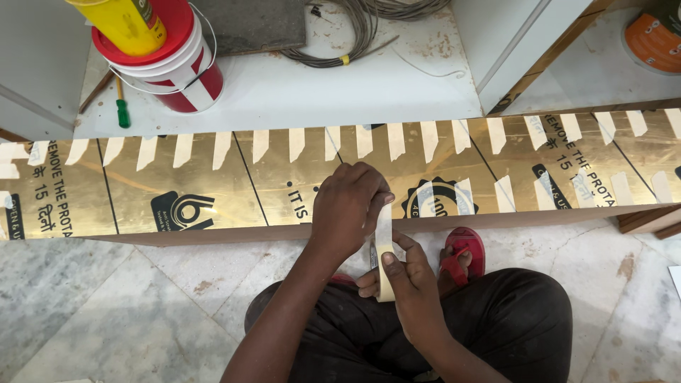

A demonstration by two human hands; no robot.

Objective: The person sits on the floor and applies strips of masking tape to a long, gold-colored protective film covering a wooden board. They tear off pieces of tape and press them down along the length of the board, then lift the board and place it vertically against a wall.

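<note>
Here tape strip (384, 225) stands upright.

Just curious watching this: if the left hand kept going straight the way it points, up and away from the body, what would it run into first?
Most likely the gold board. The left hand pinches the tape strip right at its near edge, though depth is hard to judge.

Both hands, left hand (347, 209) and right hand (411, 284), are sitting at the near edge of the long gold-film-covered board (213, 191). Short masking-tape strips (298, 144) are crowding its far edge. Red-and-white plastic bucket (177, 64), green-handled screwdriver (122, 106) and grey wire coil (355, 32) are blocking reach beyond; white sheet (319, 92) between them is lying open.
</note>
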